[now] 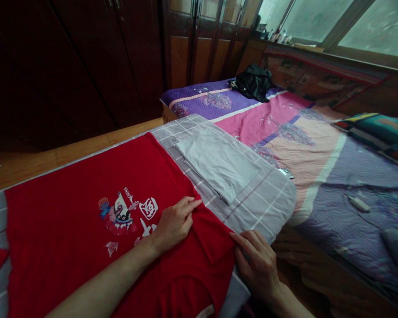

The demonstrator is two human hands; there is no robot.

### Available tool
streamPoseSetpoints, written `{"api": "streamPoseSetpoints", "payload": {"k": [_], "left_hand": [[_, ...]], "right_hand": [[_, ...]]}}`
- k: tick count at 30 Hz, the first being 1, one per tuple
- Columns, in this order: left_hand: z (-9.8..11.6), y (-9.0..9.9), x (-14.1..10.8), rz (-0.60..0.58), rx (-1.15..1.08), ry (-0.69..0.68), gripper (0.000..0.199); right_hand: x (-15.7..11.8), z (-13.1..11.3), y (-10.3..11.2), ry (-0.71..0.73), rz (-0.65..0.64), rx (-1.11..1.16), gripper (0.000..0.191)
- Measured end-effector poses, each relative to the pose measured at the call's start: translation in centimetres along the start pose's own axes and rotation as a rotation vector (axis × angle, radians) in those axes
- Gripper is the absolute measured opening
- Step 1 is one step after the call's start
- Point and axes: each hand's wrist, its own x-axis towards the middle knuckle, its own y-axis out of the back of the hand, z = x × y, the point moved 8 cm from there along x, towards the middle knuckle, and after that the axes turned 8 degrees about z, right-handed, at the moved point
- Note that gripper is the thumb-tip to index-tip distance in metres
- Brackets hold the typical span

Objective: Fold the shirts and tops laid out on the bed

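A red T-shirt [76, 190] lies spread out on a grey checked surface [268, 194], with a printed opera-mask figure and white characters facing up. Its neckline is towards me at the lower right. My left hand [172, 225] rests on the shirt, its fingers closed at the side edge by the sleeve. At the sleeve's outer corner, my right hand [257, 256] pinches the red cloth between thumb and fingers. Just beyond my left hand lies a folded pale grey garment [219, 163].
A bed with a purple and pink quilt [318, 168] stands beyond and to the right. On it are a black garment [254, 81], a green folded cloth [381, 130] and a small white device [358, 203]. Dark wardrobes [96, 57] line the back.
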Motion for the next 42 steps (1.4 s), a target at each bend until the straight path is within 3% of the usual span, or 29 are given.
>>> {"api": "streamPoseSetpoints", "payload": {"k": [12,21,28,31,34,37,40,42], "left_hand": [[0.3,0.7,1.0,0.102,0.046,0.003,0.027],[0.3,-0.4,1.6,-0.049,0.072,-0.049,0.049],[0.2,-0.5,1.5,-0.019,0.34,-0.025,0.05],[0.3,-0.5,1.4,0.007,0.422,-0.067,0.049],[0.7,0.2,1.2,0.116,0.42,-0.127,0.052],[2.2,0.8,0.6,0.232,0.371,-0.289,0.053],[3.6,0.0,0.0,0.189,0.344,-0.448,0.054],[3.8,-1.0,-0.3,0.098,0.378,-0.472,0.056]], "right_hand": [[-0.4,0.0,0.3,-0.012,0.027,0.048,0.023],[-1.0,0.5,-0.2,-0.006,0.054,0.062,0.021],[-1.4,0.7,-0.2,-0.009,0.057,0.032,0.021],[-1.6,0.6,0.0,0.0,0.051,0.024,0.021],[-1.4,0.5,0.5,-0.007,0.046,0.03,0.021],[-0.4,-0.2,1.1,0.008,0.057,0.041,0.021],[1.0,-1.6,0.4,0.067,-0.001,0.041,0.027],[1.6,-2.5,-1.1,0.11,-0.11,0.017,0.031]]}}
